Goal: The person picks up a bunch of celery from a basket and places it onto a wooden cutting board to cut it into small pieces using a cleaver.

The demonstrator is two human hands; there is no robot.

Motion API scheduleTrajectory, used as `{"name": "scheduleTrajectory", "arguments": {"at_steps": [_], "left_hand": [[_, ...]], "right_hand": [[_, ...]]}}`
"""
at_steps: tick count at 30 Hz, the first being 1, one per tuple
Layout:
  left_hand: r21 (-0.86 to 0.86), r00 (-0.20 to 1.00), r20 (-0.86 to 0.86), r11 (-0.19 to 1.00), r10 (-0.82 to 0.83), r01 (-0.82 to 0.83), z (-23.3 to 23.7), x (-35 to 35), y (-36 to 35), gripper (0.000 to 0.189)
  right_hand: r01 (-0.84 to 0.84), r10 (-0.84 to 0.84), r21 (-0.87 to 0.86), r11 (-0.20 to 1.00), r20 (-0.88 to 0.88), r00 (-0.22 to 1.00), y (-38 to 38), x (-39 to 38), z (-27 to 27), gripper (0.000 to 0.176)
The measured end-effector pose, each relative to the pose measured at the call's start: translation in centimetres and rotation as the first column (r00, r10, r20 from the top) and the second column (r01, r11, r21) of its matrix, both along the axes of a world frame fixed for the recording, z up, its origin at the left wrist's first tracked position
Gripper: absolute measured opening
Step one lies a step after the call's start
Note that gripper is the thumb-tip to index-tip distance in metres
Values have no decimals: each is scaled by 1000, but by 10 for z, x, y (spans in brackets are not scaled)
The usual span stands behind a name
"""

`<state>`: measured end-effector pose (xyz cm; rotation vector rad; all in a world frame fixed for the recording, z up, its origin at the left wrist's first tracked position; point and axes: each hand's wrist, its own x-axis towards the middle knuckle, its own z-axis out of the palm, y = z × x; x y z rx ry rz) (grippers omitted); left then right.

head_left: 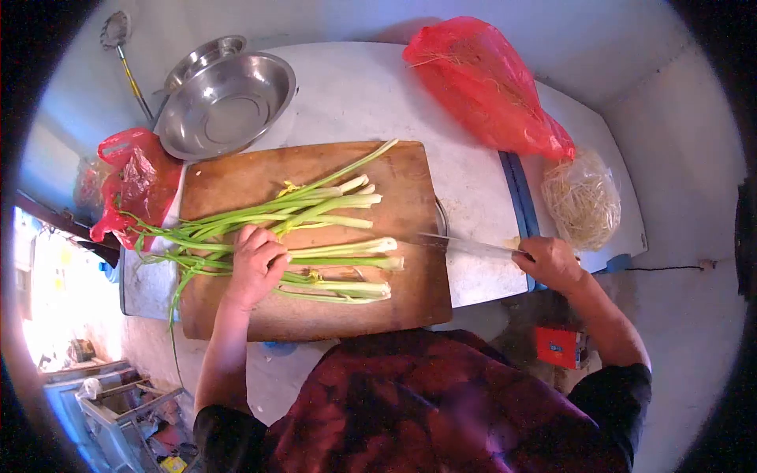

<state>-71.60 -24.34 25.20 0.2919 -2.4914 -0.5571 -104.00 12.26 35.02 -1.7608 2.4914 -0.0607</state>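
White bench [355,91] bearing brown wooden cutting board [414,296]. Long green-and-white leafy stalks [339,222] lie across board, pale ends rightward, leaves past its left edge. Bulky red plastic bag [489,87] at bench's far right. Round silver metal basin [225,106] beyond board's far left corner. Thin-bladed metal knife [481,247] over board's right edge, tip leftward. Right hand [552,262]: grip closed round knife handle. Left hand [259,264]: on stalks, fingers curled; cannot tell if clasping any.

One close head-worn view, forward and down onto the chopping board [408,206] and white table [355,98].
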Motion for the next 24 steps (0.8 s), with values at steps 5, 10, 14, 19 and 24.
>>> {"name": "scheduleTrajectory", "arguments": {"at_steps": [5,10,14,19,24], "left_hand": [[-118,990,4,984,138,-137,3,-11,10,13],[-282,902,207,906,378,-315,9,-35,10,20],[-319,923,214,916,319,-242,7,-33,2,20],[-153,945,294,983,144,-102,19,-17,5,18],[-17,951,308,999,33,-30,19,-14,-1,17]], "right_hand": [[157,-145,-73,985,142,979,17,11,-21,25],[249,-231,-77,965,190,954,20,22,-23,25],[316,-295,-59,947,232,927,21,28,-25,26],[453,-431,11,891,329,840,24,35,-23,27],[529,-440,-65,846,476,762,23,37,-31,28]]}}
